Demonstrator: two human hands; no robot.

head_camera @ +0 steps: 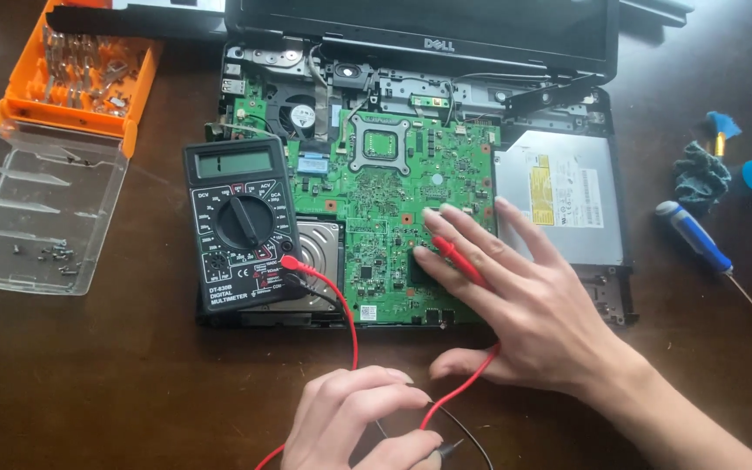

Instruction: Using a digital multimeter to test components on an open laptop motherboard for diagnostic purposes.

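Note:
An opened laptop [567, 96] lies with its green motherboard [376, 200] bare. On its left part rests a black multimeter [237, 222] with a red lead [345, 305] and a black lead plugged in. My right hand [524, 305] lies spread over the board's lower right and pinches the red probe [461, 261] between two fingers, its tip on the board. My left hand [354, 422] is curled at the table's near edge around the black probe [448, 449], whose tip pokes out to the right.
A silver optical drive [559, 196] fills the laptop's right side, and a hard drive [322, 252] shows beside the meter. An orange parts box [76, 70] with a clear lid [36, 209] holding screws sits left. A blue screwdriver [696, 239] and cloth [701, 178] lie right.

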